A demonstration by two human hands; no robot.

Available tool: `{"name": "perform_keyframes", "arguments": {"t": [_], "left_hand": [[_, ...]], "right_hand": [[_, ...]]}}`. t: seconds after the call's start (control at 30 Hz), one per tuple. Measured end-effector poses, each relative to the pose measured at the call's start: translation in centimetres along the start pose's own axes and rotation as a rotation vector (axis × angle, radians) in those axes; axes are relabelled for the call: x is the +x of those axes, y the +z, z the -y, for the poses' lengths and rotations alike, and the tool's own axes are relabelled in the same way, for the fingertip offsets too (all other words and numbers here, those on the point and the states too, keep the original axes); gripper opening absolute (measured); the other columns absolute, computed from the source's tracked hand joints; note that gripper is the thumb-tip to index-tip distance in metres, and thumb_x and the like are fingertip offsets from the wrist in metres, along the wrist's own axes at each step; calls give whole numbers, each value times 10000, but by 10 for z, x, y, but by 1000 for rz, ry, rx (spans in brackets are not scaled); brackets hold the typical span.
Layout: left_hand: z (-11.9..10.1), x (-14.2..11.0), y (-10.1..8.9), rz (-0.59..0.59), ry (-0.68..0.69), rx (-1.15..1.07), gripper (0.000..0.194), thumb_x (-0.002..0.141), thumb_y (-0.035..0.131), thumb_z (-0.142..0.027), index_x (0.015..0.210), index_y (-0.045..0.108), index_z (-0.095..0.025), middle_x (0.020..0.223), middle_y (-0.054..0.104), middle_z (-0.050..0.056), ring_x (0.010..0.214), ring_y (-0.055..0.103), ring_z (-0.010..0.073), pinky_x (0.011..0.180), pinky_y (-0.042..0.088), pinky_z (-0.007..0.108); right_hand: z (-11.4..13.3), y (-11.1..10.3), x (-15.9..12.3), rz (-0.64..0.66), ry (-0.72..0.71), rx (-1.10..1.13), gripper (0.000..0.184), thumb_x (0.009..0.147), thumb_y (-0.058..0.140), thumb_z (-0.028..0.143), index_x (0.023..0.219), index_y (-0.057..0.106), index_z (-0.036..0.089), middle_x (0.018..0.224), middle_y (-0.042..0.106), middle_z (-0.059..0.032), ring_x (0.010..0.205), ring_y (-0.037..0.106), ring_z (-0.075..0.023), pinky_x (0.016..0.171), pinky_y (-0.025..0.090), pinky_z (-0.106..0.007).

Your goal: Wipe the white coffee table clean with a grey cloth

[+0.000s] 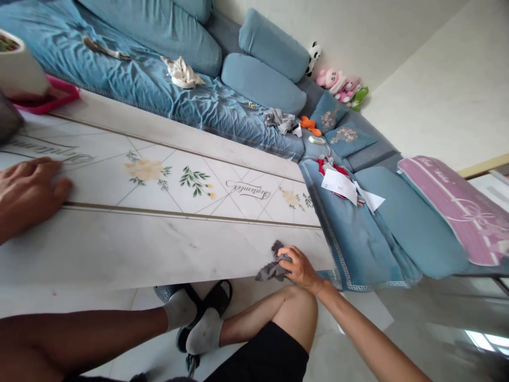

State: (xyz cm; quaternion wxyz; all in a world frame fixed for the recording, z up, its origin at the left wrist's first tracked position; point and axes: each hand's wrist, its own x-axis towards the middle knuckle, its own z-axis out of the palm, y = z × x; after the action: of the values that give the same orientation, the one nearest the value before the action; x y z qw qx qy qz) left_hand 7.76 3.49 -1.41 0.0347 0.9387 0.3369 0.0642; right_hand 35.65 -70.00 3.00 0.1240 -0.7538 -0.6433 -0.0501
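My right hand (300, 268) is closed on a crumpled grey cloth (272, 268) at the near right edge of a white table (159, 249) printed with flowers and script. My left hand (29, 188) rests on the tabletop at the far left, fingers curled loosely and lying flat, with nothing in it. My bent knee (294, 307) and socked feet in black sandals (202, 313) show below the table's edge.
A blue sofa (159, 79) with bolsters runs behind and right of the table, strewn with cloths, papers (342, 185) and an orange toy. Plush toys (342, 85) sit in the corner. A white container on a pink tray (43, 101) stands at the table's far left. A pink cushion (457, 207) lies right.
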Motion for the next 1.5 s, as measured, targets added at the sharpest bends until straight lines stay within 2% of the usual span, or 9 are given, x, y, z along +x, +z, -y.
{"name": "perform_keyframes", "arguments": {"t": [0.23,0.37,0.47,0.67,0.77,1.07,1.17,1.27,1.5], "left_hand": [[-39,-17,-40,25,-54,-48,812,1142,286,-585,1754,402,-63,1814,431,253,1629,470,438,1353,376,632],[-34,-17,-42,58,-47,-102,814,1153,344,-579,1764,381,-42,1835,391,263,1651,429,424,1382,322,601],[-35,-21,-45,52,-29,-116,774,1181,325,-538,1760,381,-27,1849,368,250,1682,386,376,1403,285,540],[-41,-25,-42,-25,12,-141,690,1213,292,-459,1719,449,-19,1817,421,253,1693,391,326,1398,282,477],[-38,-22,-32,-78,-14,-145,663,1177,344,-422,1710,488,-55,1805,456,236,1688,403,347,1398,287,490],[-39,-23,-36,-93,-31,-156,631,1124,443,-388,1678,538,-100,1778,504,224,1656,440,369,1370,340,530],[-39,-26,-40,-73,-29,-152,633,1118,447,-383,1691,525,-127,1790,493,216,1664,437,371,1370,348,543],[-36,-25,-38,-64,-15,-144,663,1149,371,-439,1698,510,-94,1808,464,227,1686,420,374,1390,332,533],[-30,-22,-24,-99,27,-98,731,1188,248,-490,1701,484,-26,1805,462,244,1698,409,367,1423,284,512]], "right_hand": [[164,116,204,-37,-119,66,176,1085,829,450,1118,792,281,1387,705,-42,1255,589,-272,970,540,-420],[224,133,273,-59,-38,93,172,1100,812,459,1133,802,290,1403,709,-26,1222,606,-270,921,548,-417],[195,118,218,-193,32,113,244,1009,931,440,1073,781,258,1315,739,-45,1177,647,-273,963,565,-432],[55,48,4,-292,225,-53,232,1194,616,422,1078,728,255,1269,731,-112,1125,703,-299,954,606,-493],[35,31,-14,-294,223,-74,225,1175,661,462,1075,729,273,1221,733,-97,1065,717,-287,910,617,-474],[243,137,297,-141,-99,199,185,1044,884,388,1049,758,253,1294,736,-67,1151,630,-303,916,559,-467],[275,148,355,-112,-111,201,276,1088,824,514,1092,762,244,1326,721,-70,1148,620,-297,899,556,-459],[234,142,323,-187,-35,175,269,1112,787,506,1105,746,240,1344,722,-91,1180,639,-302,943,566,-463],[9,45,41,-449,707,-204,621,1134,424,791,975,689,252,1039,754,-189,951,714,-387,805,596,-539]]}}
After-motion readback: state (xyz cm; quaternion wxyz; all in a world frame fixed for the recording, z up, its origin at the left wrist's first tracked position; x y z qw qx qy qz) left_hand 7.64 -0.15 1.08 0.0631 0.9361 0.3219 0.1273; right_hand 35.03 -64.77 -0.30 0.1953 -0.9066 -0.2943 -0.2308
